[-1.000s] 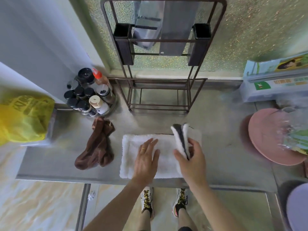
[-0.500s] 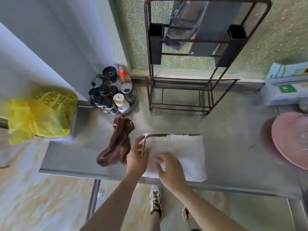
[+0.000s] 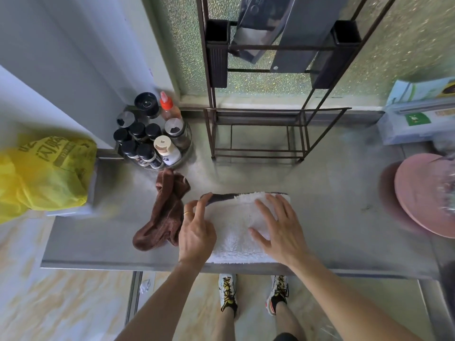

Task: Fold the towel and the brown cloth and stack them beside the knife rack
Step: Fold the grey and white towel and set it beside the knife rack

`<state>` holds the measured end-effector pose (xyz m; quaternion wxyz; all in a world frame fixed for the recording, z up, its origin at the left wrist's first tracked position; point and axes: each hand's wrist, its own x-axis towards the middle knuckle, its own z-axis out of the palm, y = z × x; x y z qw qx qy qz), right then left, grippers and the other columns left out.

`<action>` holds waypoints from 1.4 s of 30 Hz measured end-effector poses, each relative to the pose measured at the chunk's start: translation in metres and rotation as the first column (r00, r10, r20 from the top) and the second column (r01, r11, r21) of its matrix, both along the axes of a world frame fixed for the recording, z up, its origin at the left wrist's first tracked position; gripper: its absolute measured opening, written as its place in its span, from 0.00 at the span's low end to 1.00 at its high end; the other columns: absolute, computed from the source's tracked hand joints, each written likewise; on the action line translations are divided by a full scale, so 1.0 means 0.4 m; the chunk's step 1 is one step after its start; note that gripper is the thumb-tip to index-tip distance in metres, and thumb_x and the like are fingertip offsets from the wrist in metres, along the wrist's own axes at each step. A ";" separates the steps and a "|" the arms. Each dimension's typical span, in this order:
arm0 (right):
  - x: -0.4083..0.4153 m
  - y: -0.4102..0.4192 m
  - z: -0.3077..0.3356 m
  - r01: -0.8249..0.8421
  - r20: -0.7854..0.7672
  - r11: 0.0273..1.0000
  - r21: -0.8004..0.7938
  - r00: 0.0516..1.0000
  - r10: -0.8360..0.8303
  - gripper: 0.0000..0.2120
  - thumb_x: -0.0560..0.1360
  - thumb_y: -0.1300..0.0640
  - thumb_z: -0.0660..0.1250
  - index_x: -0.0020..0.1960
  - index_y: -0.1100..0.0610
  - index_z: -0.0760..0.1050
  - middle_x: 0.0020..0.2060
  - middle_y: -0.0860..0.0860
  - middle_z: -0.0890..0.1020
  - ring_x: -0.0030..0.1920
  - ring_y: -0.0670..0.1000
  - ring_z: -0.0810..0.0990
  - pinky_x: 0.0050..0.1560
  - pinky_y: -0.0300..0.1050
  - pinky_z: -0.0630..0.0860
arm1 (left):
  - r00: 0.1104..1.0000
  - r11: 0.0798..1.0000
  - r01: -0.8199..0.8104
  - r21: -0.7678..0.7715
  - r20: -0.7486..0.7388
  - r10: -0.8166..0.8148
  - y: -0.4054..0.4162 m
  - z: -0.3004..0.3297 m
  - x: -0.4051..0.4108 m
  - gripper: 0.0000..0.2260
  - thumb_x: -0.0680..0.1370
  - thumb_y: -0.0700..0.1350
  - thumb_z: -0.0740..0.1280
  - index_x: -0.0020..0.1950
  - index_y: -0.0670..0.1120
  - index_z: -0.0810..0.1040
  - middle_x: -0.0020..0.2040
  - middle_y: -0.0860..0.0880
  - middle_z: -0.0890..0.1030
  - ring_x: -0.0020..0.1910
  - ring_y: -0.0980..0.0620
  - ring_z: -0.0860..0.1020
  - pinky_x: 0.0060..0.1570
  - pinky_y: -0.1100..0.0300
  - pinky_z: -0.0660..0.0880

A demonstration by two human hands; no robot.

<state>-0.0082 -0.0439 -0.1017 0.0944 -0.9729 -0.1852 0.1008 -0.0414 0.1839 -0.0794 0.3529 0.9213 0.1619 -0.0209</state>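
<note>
A white fluffy towel [image 3: 234, 225] with a dark edge lies folded on the steel counter [image 3: 344, 217], near its front edge. My left hand [image 3: 195, 230] rests at the towel's left side, thumb and fingers pinching its dark far-left corner. My right hand [image 3: 280, 230] lies flat on the towel's right half, fingers spread. The brown cloth [image 3: 162, 212] lies crumpled on the counter just left of the towel, touching neither hand. The dark metal knife rack [image 3: 258, 134] stands behind the towel against the window.
A round tray of spice bottles [image 3: 152, 139] stands behind the brown cloth. A yellow plastic bag [image 3: 46, 173] sits at the far left. A pink round board [image 3: 426, 193] lies at the right edge, with boxes [image 3: 418, 114] behind it.
My right hand laid the towel's raised right end over to the left, then moved back to press flat on the right half. My left hand shifted to the left corner.
</note>
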 end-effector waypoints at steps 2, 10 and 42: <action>0.005 0.001 0.003 0.026 0.025 1.000 0.016 0.999 -0.026 0.32 0.78 0.34 0.56 0.76 0.51 0.64 0.72 0.57 0.69 0.74 0.61 0.64 0.73 0.57 0.65 | 1.000 0.995 0.028 0.100 -0.015 -0.027 -0.003 0.000 0.009 0.26 0.72 0.38 0.59 0.68 0.55 0.71 0.55 0.47 0.75 0.43 0.43 0.77 0.37 0.52 0.74; 0.007 0.004 -0.023 -0.041 0.018 0.999 0.022 0.999 0.040 0.36 0.77 0.31 0.56 0.79 0.46 0.57 0.81 0.59 0.52 0.80 0.63 0.47 0.78 0.64 0.53 | 0.899 0.761 0.362 0.538 0.015 -0.438 -0.041 -0.022 0.025 0.26 0.80 0.43 0.59 0.79 0.50 0.64 0.80 0.40 0.60 0.80 0.39 0.57 0.77 0.41 0.59; -0.039 0.023 0.096 0.861 -0.598 0.367 0.351 0.508 -0.620 0.25 0.70 0.51 0.76 0.64 0.53 0.73 0.48 0.50 0.82 0.47 0.53 0.82 0.50 0.52 0.80 | 0.826 0.728 0.563 0.391 -0.251 -0.505 -0.058 -0.085 -0.069 0.28 0.81 0.65 0.50 0.81 0.61 0.49 0.82 0.41 0.41 0.81 0.41 0.37 0.78 0.40 0.47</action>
